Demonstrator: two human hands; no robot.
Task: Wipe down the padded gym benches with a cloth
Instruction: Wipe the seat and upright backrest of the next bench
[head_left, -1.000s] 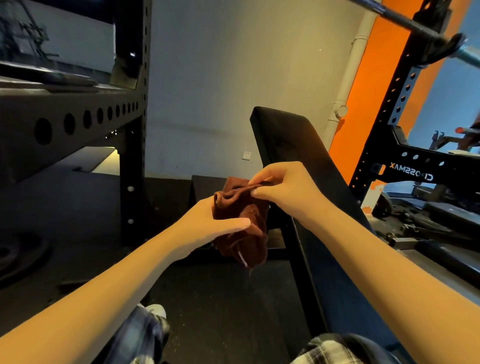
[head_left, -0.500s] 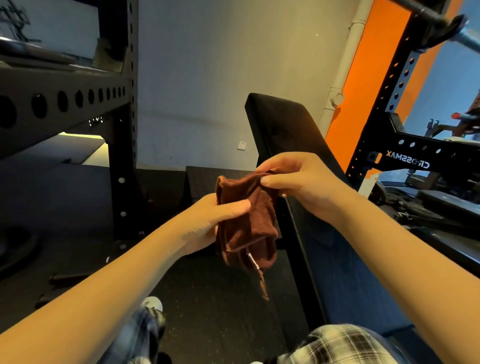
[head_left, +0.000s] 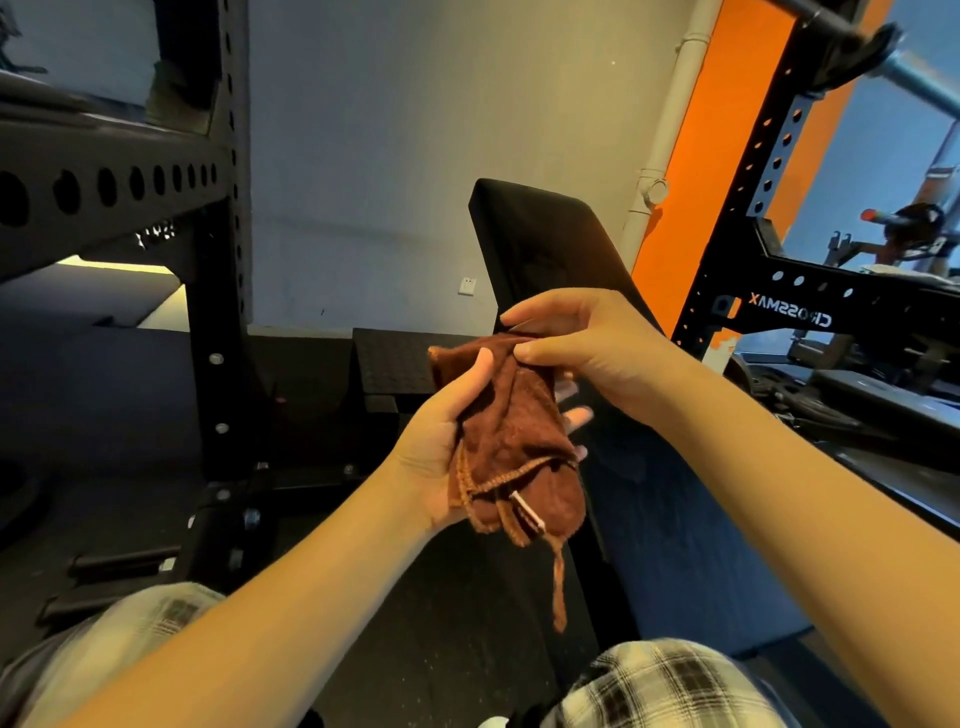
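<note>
Two grips hold our cloth (head_left: 511, 441): left hand (head_left: 441, 441) clamps it under the thumb, right hand (head_left: 597, 343) pinches its top edge. Bunched loosely, it may slip before reaching the bench (head_left: 535, 239).

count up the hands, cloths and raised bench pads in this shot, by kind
hands: 2 (left hand and right hand, both holding the cloth)
cloths: 1 (brown cloth)
raised bench pads: 1 (black bench pad, behind the hands)
total: 4
</note>
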